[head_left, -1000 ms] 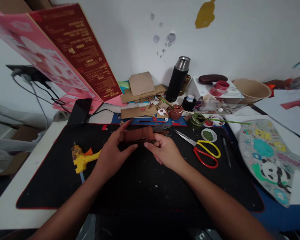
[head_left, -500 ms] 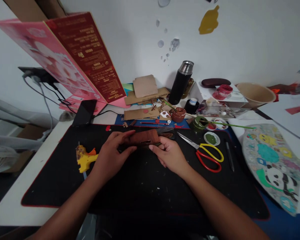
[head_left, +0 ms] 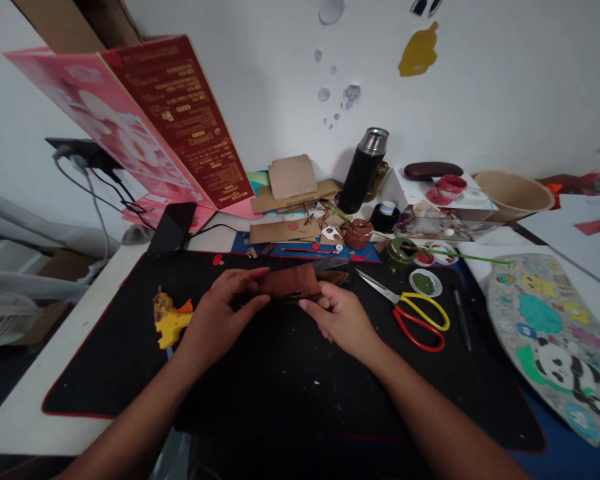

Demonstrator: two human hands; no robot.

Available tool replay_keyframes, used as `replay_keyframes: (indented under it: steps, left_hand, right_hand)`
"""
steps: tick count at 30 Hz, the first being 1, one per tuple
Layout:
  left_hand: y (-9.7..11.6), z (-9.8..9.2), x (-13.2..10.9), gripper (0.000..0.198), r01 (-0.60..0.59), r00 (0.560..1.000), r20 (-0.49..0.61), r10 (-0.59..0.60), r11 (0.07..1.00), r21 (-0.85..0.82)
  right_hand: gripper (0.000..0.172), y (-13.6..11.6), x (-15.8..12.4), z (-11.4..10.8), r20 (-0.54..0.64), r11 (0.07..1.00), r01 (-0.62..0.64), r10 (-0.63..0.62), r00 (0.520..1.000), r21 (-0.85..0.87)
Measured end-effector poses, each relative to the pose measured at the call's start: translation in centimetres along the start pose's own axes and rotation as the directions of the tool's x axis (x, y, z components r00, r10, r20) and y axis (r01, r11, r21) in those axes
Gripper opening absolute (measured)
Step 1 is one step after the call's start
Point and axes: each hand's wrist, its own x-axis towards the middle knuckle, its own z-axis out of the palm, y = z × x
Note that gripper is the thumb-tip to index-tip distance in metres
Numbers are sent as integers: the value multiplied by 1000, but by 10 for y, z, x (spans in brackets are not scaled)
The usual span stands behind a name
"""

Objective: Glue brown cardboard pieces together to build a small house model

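Observation:
Both of my hands hold a brown-painted cardboard piece (head_left: 290, 283) just above the black mat (head_left: 280, 373). My left hand (head_left: 219, 319) grips its left end, thumb under and fingers over the top. My right hand (head_left: 341, 319) pinches its right end with curled fingers. Part of the piece is hidden behind my fingers.
A yellow glue gun (head_left: 170, 319) lies left of my hands; yellow-and-red scissors (head_left: 416, 313) and a pen (head_left: 461, 309) lie to the right. Behind are cardboard scraps (head_left: 286, 231), paint pots (head_left: 358, 233), a black flask (head_left: 363, 169), a bowl (head_left: 513, 192), a phone (head_left: 172, 227) and a panda picture (head_left: 550, 333).
My hands and the brown piece have barely shifted on the mat. The view has tilted slightly, so the desk sits a little lower in the picture.

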Motion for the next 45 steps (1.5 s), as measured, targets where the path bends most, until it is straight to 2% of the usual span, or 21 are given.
replay_keyframes:
  steps: [5,10,13,18,28,35,38,42,45]
  left_hand:
    - [-3,1,0,44,-8,1000,-10,8,999,50]
    - [-12,-3,0,47,-67,998,12,66,984,162]
    - [-16,-5,-1,44,-106,993,58,99,985,136]
    - [-13,-7,0,38,-67,992,113,54,991,114]
    - [-18,-8,3,41,-99,991,102,84,983,158]
    - [-20,-11,1,48,-91,984,168,66,985,146]
    - [-20,-14,-5,56,-66,992,115,49,985,157]
    - [-17,-19,-20,49,29,997,-72,-12,971,236]
    - [-13,-18,-30,39,44,998,-47,-33,964,262]
  right_hand:
    - [19,2,-1,0,2,995,18,-17,1000,-99]
    - [17,4,-2,0,3,982,61,-61,998,-178]
    - [14,6,-2,0,17,976,73,-71,997,-205]
    - [13,5,-3,0,20,968,82,-79,997,-237]
    - [27,3,-6,-3,15,985,61,-59,998,-164]
    - [28,1,-7,-7,-8,995,47,-48,999,-85]
    - [27,2,-8,-10,-6,997,25,-26,1000,-74]
    - [24,4,-9,-12,35,994,-10,14,999,-106]
    - [23,4,-10,-11,49,992,-29,36,998,-126]
